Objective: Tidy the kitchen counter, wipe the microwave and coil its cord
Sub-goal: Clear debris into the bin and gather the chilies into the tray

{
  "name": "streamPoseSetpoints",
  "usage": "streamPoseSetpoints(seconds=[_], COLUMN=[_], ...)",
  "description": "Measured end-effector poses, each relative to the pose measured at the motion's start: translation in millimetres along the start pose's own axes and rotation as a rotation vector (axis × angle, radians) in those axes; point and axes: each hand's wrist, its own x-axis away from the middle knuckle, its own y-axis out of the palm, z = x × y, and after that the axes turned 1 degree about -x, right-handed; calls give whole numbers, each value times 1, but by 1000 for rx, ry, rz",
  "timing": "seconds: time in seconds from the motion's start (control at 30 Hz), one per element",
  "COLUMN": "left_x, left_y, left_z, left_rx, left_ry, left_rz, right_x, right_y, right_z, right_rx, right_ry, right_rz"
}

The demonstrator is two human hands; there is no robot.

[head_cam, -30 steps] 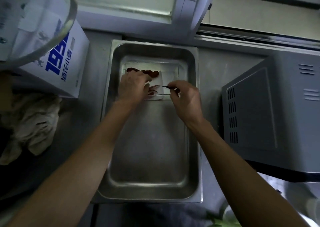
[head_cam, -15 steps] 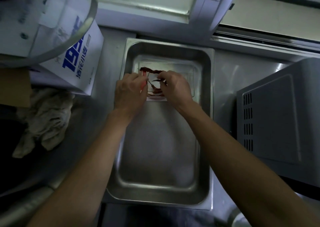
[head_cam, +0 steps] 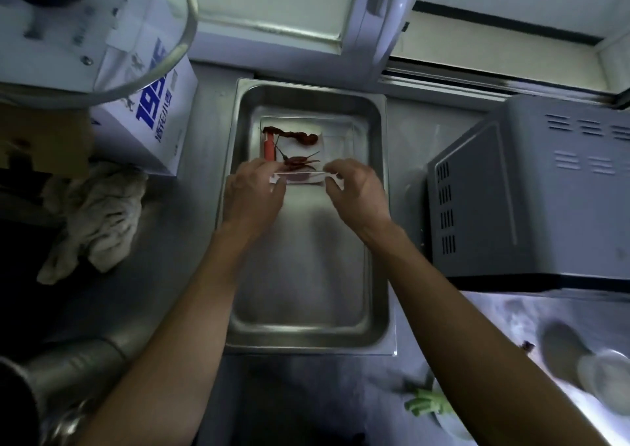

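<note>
Standing over the counter, I see the microwave [head_cam: 531, 193] at three o'clock, its vented back turned to the person, presumably so the cord can be reached later; no cord shows. Next in size, the steel pan [head_cam: 306, 338] sits at centre, bare but for a small clear tray [head_cam: 335, 139] up at twelve o'clock. That tray holds dried red chillies [head_cam: 296, 137] and an orange stick-like item [head_cam: 269, 147]. The left hand [head_cam: 254, 193] and right hand [head_cam: 358, 190] each pinch an end of the tray's near edge, probably to lift it level so nothing spills. A crumpled cloth [head_cam: 99, 214] waits at nine o'clock, likely for the wiping, beside a white box [head_cam: 150, 118].
</note>
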Motion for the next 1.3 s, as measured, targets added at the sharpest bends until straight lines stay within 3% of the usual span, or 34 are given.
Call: streamPoseSetpoints(seconds=[0.3,0.63,1.0,1.3], left_x=[86,198,320,371], left_y=[2,24,72,133], left_z=[43,115,212,272], left_rx=[-25,-277,-326,-352], left_ry=[58,216,416,575], left_rz=[-61,-172,-262,-361], right_x=[108,240,414,523], right_y=[-37,-89,-153,-185], right_z=[16,51,114,171], right_rx=[-13,31,-9,-43], right_ry=[77,143,398,584], right_rz=[11,-58,-36,70])
